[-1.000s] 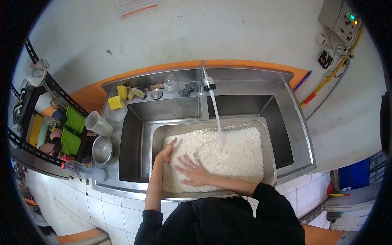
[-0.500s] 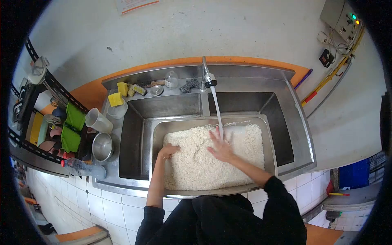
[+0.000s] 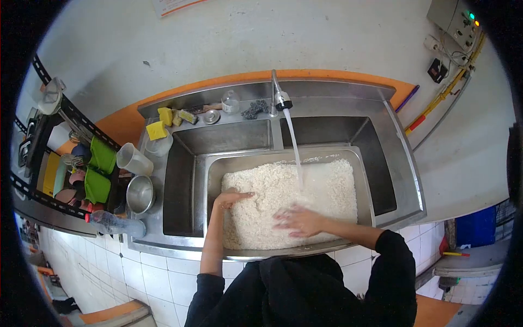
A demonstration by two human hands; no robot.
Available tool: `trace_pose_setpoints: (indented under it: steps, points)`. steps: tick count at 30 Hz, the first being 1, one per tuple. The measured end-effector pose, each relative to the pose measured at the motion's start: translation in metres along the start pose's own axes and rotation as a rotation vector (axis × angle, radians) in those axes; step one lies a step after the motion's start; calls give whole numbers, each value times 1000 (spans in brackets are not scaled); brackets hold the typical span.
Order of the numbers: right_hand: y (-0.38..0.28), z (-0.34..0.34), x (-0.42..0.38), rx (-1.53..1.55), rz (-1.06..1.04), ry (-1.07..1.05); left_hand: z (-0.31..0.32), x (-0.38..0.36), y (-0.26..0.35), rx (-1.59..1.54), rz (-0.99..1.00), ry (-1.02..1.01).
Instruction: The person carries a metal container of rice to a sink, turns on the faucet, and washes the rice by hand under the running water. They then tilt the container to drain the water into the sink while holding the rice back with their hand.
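White rice (image 3: 256,218) fills a large steel pan (image 3: 366,185) set across the two-basin sink. Water runs from the faucet (image 3: 283,101) in a stream (image 3: 295,143) onto the rice. My left hand (image 3: 231,197) lies on the rice at the pan's left side, fingers stretched to the right and partly hard to see. Over the middle of the rice, near its front, my right hand (image 3: 299,220) is spread with fingers pointing left, a little blurred. Neither hand shows anything gripped.
Yellow sponges (image 3: 157,130), a glass jar (image 3: 230,102) and a steel scrubber (image 3: 254,109) sit along the sink's back ledge. At left stand a plastic jug (image 3: 134,159), a metal bowl (image 3: 140,194) and a lying bottle (image 3: 116,224), beside a shelf with green bins (image 3: 97,186).
My right hand has moved toward me, away from under the water stream, and now points left. My left hand's fingers have stretched out more. The view has shifted slightly.
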State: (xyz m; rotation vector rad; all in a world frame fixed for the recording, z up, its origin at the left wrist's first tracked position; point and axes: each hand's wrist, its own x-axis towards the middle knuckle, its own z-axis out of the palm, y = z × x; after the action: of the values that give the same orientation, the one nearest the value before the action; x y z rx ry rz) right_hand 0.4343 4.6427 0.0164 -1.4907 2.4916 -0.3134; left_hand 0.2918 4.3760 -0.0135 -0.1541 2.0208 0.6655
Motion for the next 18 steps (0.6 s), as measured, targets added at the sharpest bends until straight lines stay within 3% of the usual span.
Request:
trace_pose_setpoints:
  steps: [2, 3, 5, 8, 13, 15, 16, 18]
  points:
    - [27, 5, -18, 63, 218, 146, 2, -16, 7, -53, 90, 57]
    - [36, 5, -14, 63, 218, 142, 4, -22, 10, -109, 179, 117]
    - [45, 8, 3, 22, 657, 270, 4, -17, 6, -119, 144, 136]
    - [35, 6, 67, -53, 845, 434, 1, 1, -7, -221, 141, 133]
    - [-29, -4, 98, -102, 567, 253, 4, 30, -25, -565, 126, -19]
    - [-39, 12, 89, 68, 117, 183, 6, 11, -19, -762, 206, -26]
    - [-33, 15, 82, 71, 110, 185, 5, 7, -17, -763, 202, -19]
    - [-14, 18, 53, 131, -215, 78, 8, 0, -11, -736, 225, -10]
